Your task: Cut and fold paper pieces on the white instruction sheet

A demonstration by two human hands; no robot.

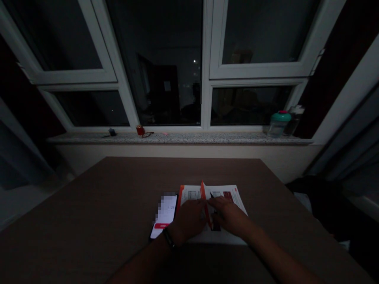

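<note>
An open booklet (237, 197) with printed pages and orange edges lies on the brown table. Near its middle a narrow orange-edged page or flap (203, 189) stands up. My left hand (192, 217), with a dark band at the wrist, rests on the left page, its fingertips at the raised flap; how its fingers close is too dark to tell. On the right page lies my right hand (227, 213), fingers apart, with a dark, thin, pointed object (211, 195) by the fingertips. Just left of the booklet is a phone (166, 213) with its screen lit.
The wooden table (133, 177) reaches toward a speckled windowsill (183, 138). On the sill stand a teal-lidded bottle (280, 122), a clear bottle (294, 118), a small red object (140, 129) and a small dark object (112, 132). Dark fabric lies at the right.
</note>
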